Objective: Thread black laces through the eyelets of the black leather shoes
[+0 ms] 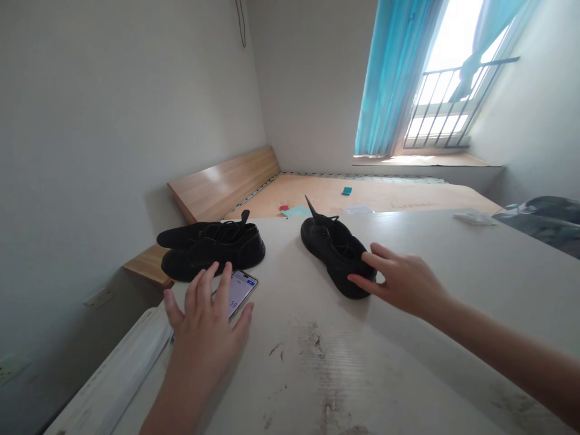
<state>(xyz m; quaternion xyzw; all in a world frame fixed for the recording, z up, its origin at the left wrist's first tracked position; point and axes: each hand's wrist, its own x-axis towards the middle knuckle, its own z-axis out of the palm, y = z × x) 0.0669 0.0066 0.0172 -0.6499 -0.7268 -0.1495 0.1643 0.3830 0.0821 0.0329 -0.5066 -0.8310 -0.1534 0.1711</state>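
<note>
- Where the phone (pixel 243 289) shows past the left hand (pixel 206 323), head view, left of centre, dark digits on the pale screen seem to include "59"; rest covered or too small to read.
- White table (pixel 290 368) fills the lower frame, brown scuffs bottom centre; clear plastic packet (pixel 475 217) at mid right.
- Behind, mid-frame: pale wooden board (pixel 399 190) with a small teal item (pixel 347 191), a red one and a light-green sheet (pixel 296 211); wooden headboard (pixel 226 181) left of these.
- Upper right: blue curtain (pixel 385 84), bright window (pixel 453 30) behind bars. Pale walls.
- Black shoe (pixel 324 241), centre of frame, standing on table: laced, pointed flap sticking up at far end, black sole.
- Other black footwear (pixel 222 248) left of centre, laces visible, phone just in front.
- Right hand (pixel 403 278): thumb and fingers bent about the shoe's near end; cannot tell if gripping.
- Left hand: fingers spread, loose, grasping nothing, over the phone; contact cannot be told.
</note>
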